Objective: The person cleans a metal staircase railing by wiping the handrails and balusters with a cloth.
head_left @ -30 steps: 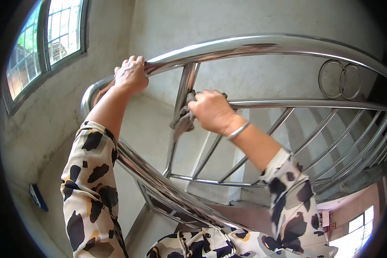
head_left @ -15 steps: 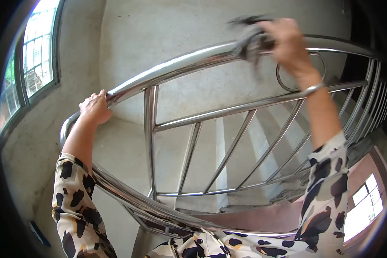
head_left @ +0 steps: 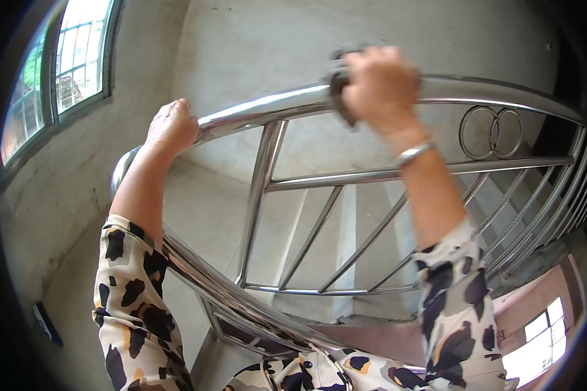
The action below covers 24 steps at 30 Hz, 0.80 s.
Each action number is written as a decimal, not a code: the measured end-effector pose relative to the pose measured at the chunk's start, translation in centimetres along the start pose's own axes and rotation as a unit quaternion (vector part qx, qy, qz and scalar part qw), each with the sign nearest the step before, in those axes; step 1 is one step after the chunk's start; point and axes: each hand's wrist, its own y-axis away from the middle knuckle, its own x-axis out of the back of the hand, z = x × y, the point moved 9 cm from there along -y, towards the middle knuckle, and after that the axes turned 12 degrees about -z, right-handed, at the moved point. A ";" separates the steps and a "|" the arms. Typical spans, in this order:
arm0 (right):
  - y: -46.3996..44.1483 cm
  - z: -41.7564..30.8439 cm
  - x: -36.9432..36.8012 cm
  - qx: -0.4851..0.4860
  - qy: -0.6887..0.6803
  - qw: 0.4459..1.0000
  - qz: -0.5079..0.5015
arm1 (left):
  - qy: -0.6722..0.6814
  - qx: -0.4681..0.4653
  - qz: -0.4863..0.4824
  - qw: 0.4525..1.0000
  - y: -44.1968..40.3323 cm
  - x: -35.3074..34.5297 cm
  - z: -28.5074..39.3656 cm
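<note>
A shiny metal handrail [head_left: 261, 109] curves across the view at about head height. My left hand [head_left: 174, 127] is wrapped around it at the left, near the bend. Farther right, my right hand [head_left: 381, 88] is closed on a dark grey cloth [head_left: 341, 88] and presses it over the top of the same rail. The cloth is blurred and mostly covered by the fingers. A silver bracelet [head_left: 414, 152] circles my right wrist.
Slanted metal bars [head_left: 313, 236] and two joined rings [head_left: 492, 132] fill the railing below. Concrete steps [head_left: 365, 225] rise behind it. A lower rail [head_left: 235, 293] passes close to my body. At left is a barred window [head_left: 81, 55]; a dark flat object [head_left: 47, 324] lies lower left.
My right hand and the cloth have moved left and down along the rail, closer to my left hand. My left hand keeps its hold while the whole view has shifted slightly.
</note>
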 end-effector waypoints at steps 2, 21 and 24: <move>-0.9 -7.1 -2.2 0.036 -0.037 0.998 -0.026 | 0.029 0.002 0.058 0.998 -0.1 1.1 -0.1; 2.2 11.0 2.2 -0.006 0.017 0.999 -0.031 | 0.144 -0.142 0.216 0.955 0.8 3.1 1.1; 2.6 15.1 5.0 -0.097 0.034 0.994 -0.031 | 0.213 -0.161 0.199 0.943 1.3 2.8 2.5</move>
